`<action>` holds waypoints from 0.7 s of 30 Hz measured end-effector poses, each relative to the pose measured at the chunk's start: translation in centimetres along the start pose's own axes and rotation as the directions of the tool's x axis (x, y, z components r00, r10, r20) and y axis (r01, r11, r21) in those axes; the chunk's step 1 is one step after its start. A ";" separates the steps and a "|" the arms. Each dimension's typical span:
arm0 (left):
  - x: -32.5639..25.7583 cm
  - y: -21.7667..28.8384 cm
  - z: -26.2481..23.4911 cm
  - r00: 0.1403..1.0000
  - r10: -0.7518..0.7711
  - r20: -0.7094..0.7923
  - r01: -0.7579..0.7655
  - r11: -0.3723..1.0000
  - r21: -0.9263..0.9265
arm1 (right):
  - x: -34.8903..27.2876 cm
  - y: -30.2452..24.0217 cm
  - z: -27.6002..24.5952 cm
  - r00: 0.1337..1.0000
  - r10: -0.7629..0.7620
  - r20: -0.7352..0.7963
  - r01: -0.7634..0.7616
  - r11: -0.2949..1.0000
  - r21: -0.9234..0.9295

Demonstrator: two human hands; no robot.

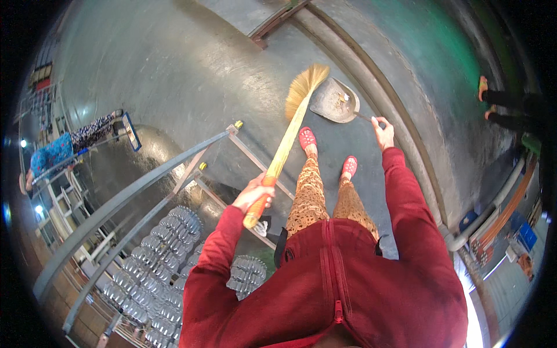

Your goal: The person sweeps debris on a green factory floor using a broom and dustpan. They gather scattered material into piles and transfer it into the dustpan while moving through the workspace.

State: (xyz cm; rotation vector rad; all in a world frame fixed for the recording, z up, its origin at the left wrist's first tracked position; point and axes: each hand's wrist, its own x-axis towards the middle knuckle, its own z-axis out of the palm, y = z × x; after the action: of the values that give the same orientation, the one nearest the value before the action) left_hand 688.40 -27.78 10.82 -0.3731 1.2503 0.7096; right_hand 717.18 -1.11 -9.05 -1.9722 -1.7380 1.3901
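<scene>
Both hands are occupied: the left hand (255, 192) wraps around the broom (287, 145) near the end of its yellow handle, and the right hand (383, 133) grasps the thin handle (362, 117) of a dustpan (326, 107). Fanned straw-coloured bristles (303, 84) lie just beside the dustpan's left side, ahead of the red shoes (307, 138). Inside the shallow grey pan sits a little litter (344, 98), a whitish scrap among small brownish bits, gathered toward the handle side; whether the pan touches the floor (232, 87) I cannot tell. A raised curb (400, 107) curves past on the right. Nearer the left forearm stands a grey metal frame (145, 184), with rows of shiny silver ribbed pieces (165, 243) beyond its rails. Farther left, a person (55, 153) in a blue patterned top is near a blue-edged flat mop (132, 132); at far right, another person's dark trouser legs (510, 100) show.
</scene>
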 end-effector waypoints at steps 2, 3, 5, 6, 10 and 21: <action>-2.8 1.5 -0.5 0.999 -0.033 0.030 0.035 0.997 -0.066 | 0.5 0.8 0.0 1.000 -0.028 -0.011 0.028 0.999 0.023; -4.2 1.9 -1.3 0.998 -0.044 0.050 0.050 0.991 -0.126 | 0.7 1.1 0.1 1.000 -0.021 -0.011 0.021 1.000 0.021; -7.0 2.7 -1.6 0.995 -0.057 0.083 0.075 0.971 -0.227 | 1.0 0.9 0.0 1.000 -0.010 -0.010 0.010 1.000 0.013; -8.2 3.1 -1.7 0.997 -0.045 0.068 0.059 0.972 -0.226 | 1.0 0.4 0.0 0.999 0.053 0.005 -0.053 0.999 0.012; -8.0 5.5 -1.7 0.995 0.052 -0.086 -0.050 0.998 0.029 | 1.5 0.3 0.1 0.995 0.096 -0.020 -0.095 0.995 0.040; 6.6 2.8 0.1 0.998 0.052 0.047 -0.069 0.821 0.566 | -0.7 0.0 0.7 0.976 -0.132 -0.171 0.119 0.989 -0.087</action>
State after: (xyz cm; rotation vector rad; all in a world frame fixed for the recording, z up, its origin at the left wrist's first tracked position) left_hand 687.51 -23.76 4.88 0.1740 1.3843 0.3606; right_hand 716.74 -1.99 -9.11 -1.9194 -1.8228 1.0893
